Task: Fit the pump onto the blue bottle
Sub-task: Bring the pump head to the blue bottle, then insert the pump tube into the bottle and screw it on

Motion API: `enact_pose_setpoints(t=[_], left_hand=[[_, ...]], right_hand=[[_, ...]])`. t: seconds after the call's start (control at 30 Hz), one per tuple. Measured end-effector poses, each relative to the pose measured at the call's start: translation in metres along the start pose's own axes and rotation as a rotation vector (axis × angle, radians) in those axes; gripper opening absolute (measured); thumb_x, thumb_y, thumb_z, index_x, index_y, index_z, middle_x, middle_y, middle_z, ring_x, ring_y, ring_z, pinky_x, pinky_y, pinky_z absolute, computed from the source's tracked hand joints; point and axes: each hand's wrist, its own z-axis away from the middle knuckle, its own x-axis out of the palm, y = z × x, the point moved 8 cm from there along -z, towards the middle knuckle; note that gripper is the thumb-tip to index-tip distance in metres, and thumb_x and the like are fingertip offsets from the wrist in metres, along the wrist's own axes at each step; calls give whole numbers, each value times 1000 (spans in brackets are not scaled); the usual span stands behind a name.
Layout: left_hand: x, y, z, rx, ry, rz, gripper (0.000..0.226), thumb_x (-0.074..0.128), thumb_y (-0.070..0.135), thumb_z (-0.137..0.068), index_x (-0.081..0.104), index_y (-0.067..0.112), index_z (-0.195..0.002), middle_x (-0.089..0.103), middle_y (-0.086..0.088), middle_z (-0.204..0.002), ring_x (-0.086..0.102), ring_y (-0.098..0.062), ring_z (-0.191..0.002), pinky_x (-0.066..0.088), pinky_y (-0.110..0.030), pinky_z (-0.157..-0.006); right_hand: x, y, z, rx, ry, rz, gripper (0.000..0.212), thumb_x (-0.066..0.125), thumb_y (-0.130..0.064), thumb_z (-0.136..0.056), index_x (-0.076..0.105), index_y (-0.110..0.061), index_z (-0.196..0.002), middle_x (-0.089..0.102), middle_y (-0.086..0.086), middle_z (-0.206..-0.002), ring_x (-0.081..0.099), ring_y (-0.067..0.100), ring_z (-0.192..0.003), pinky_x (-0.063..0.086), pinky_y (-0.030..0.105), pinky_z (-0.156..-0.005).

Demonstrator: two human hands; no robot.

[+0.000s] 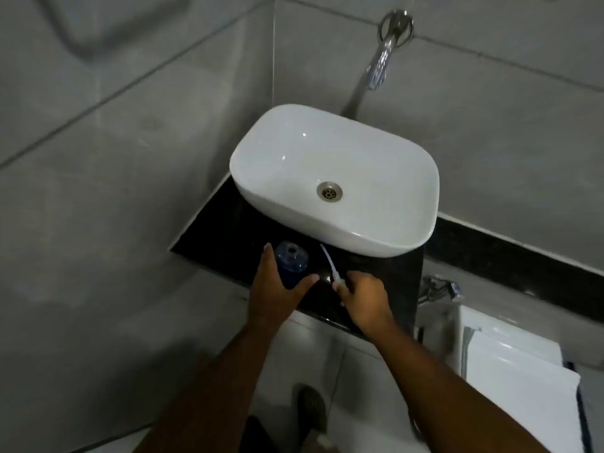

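The blue bottle (291,259) stands upright on the black counter (225,230), its mouth uncovered. My left hand (277,289) wraps around its body, fingers on the left and thumb on the right. The pump (330,268) lies just right of the bottle: a white tube points up toward the basin, and its head is hidden under my right hand (362,299), whose fingers are closed on it. The pump is apart from the bottle.
A white basin (336,178) sits on the counter behind the bottle, under a wall-mounted chrome tap (382,57). Grey tiled walls close in at left and back. A white appliance (510,364) and a small tap (438,289) are at lower right.
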Motion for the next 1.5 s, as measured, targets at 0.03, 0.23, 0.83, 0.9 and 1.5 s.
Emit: enact_pose_setpoints(t=[0.03,0.23,0.83,0.9,1.5], left_hand=[[-1,1,-2,17,42,18,121,70,74,-59,16,18,-152,30,-8,-157,29,-23,-142,29,-31,-107],[4,-8,-5,49,134,-7,99,70,58,-75,22,16,-150,39,-10,-152,37,-26,-138,33,-28,-102],[6,-7,-7,142,198,-200,102,63,62,-78,9,14,-151,24,-16,-158,13,-25,-144,29,-50,-114],[3,-4,-7,187,205,-273,102,58,64,-79,10,9,-151,23,-18,-157,11,-27,-145,23,-49,-116],[2,-3,-5,229,200,-298,102,40,74,-80,11,8,-151,14,-16,-160,6,-27,-148,12,-44,-119]], right_hand=[[6,5,-2,24,-9,22,34,66,-30,-90,47,-14,-67,69,20,-86,62,31,-75,42,32,-62],[17,14,-2,138,3,326,39,60,-50,-88,68,-15,-104,71,9,-105,62,32,-105,49,45,-91],[-86,-25,25,-101,127,86,18,78,-18,-75,71,-13,-90,73,-3,-77,67,15,-71,53,28,-71],[-96,-49,29,-210,140,82,19,80,-15,-75,72,-13,-92,72,-5,-77,67,14,-72,53,29,-75],[-89,-165,8,-631,-46,935,26,52,-30,-87,62,-15,-107,69,7,-104,63,31,-95,43,39,-89]])
